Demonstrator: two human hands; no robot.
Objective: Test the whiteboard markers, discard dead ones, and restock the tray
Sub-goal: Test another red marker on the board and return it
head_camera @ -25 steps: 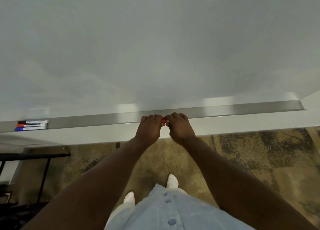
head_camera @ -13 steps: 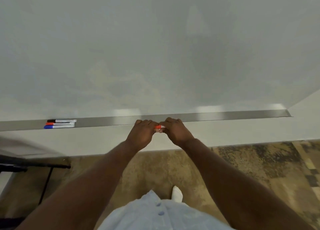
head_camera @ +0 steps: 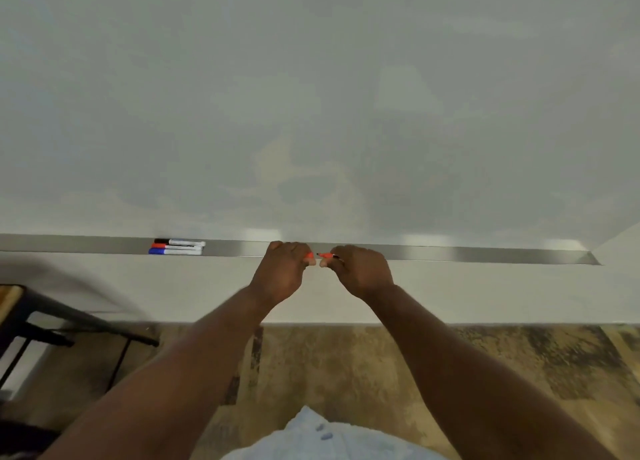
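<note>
1. Whiteboard [head_camera: 311, 113] fills the view, unmarked, and its metal tray [head_camera: 450, 253] runs just behind both hands.
2. Half a second ago the fists met around one red marker [head_camera: 325, 255]. Now the left hand [head_camera: 282, 272] and right hand [head_camera: 362, 271] have drawn slightly apart, each clamped on one red piece.
3. The cap is probably off, so a test stroke can follow.
4. Only short orange-red stubs show between the knuckles; I cannot tell which one is the cap.
5. Three spares [head_camera: 178, 246] lie in the tray, well left of the left hand.
</note>
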